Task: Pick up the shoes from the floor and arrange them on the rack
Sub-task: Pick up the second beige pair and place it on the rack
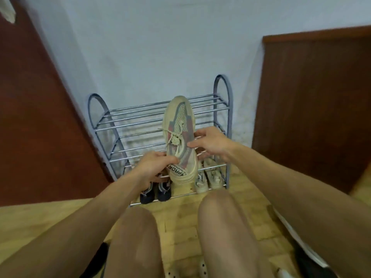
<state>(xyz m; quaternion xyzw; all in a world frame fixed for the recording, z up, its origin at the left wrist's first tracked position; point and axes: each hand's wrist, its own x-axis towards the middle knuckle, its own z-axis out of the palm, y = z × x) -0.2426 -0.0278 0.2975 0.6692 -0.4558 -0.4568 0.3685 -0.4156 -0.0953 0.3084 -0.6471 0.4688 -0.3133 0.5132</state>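
A cream knit sneaker [179, 125] with pink and grey patches is held up in front of the metal shoe rack [140, 117], toe pointing away. My left hand [154, 167] grips its heel collar from the left. My right hand [210, 144] pinches its right side near the laces. On the rack's lowest shelf stand a pair of dark shoes [155, 192] at the left and a pair of whitish sneakers [208, 177] at the right. The upper shelves hold nothing.
The rack stands against a pale wall between a brown door [36, 117] at the left and a brown panel [313, 109] at the right. My bare knees [218, 207] are low in view over a wooden floor. A dark shoe [313, 263] lies at the lower right.
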